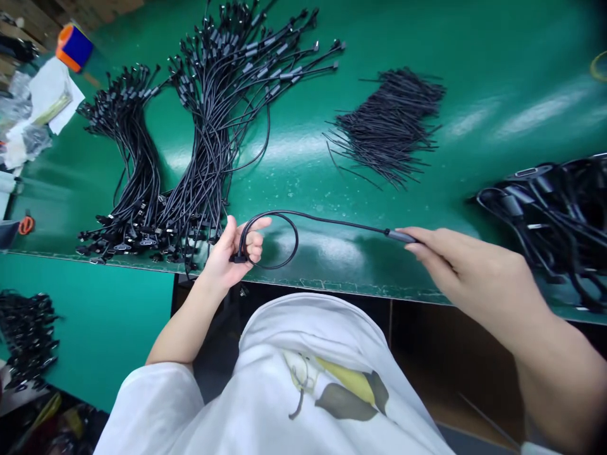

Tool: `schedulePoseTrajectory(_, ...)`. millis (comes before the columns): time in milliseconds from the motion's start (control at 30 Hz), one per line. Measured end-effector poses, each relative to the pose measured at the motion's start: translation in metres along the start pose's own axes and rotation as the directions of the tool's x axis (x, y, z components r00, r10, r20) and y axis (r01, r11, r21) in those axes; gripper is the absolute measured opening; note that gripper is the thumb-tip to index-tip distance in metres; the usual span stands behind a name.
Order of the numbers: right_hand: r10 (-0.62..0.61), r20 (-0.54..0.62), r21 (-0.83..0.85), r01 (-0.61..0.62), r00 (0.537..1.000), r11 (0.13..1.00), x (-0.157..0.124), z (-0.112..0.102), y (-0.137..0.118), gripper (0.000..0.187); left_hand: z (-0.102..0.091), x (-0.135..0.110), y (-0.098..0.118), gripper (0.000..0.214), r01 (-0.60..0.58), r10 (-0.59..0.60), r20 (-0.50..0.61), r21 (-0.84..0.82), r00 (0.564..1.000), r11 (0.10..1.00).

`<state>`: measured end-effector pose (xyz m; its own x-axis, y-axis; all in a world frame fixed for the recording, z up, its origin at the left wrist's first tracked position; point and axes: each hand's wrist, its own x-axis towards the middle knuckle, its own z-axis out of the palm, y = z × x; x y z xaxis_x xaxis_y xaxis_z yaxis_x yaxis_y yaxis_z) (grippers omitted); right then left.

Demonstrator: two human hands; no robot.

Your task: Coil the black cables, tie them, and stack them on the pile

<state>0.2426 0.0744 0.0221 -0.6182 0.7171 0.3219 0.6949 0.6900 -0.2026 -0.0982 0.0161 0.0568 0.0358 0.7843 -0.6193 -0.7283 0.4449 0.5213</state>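
Note:
A thin black cable (303,218) stretches between my two hands above the front edge of the green table (303,158). My left hand (232,253) is closed on one end, with the small black plug at the palm and the cable curling into a loop beside the fingers. My right hand (455,259) pinches the other end by its grey connector (401,236). Just left of my left hand lies a big heap of the same black cables (199,145), fanned out towards the back.
A pile of short black ties (389,123) lies at the back right. More coiled black cables (545,202) fill the right edge. Plastic bags and paper (38,107) and a blue-orange object (73,47) sit far left. Another cable heap (26,335) lies on the lower left surface.

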Motion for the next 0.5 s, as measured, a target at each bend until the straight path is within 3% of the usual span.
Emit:
schedulePoseTrajectory(100,-0.095,0.017,-0.149,0.096,0.995,0.984,0.002,-0.001,-0.008,0.027,-0.006,0.001,-0.001,0.025,-0.028,0.028,0.036,-0.007,0.999,1.0)
schedulePoseTrajectory(167,-0.156,0.027,-0.219,0.158,0.987,0.963,0.004,-0.002,-0.015,0.025,-0.008,0.001,-0.001,0.028,-0.05,0.051,0.053,-0.006,0.997,0.999)
schedulePoseTrajectory(300,-0.229,0.018,-0.232,0.227,0.973,0.946,0.011,-0.004,-0.027,0.025,-0.008,0.001,0.0,0.034,-0.074,0.074,0.074,-0.006,0.994,0.997)
schedulePoseTrajectory(500,-0.214,0.029,-0.225,0.215,0.976,0.95,0.013,-0.006,-0.028,0.024,-0.009,0.001,-0.004,0.027,-0.136,0.13,0.073,0.089,0.989,0.987)
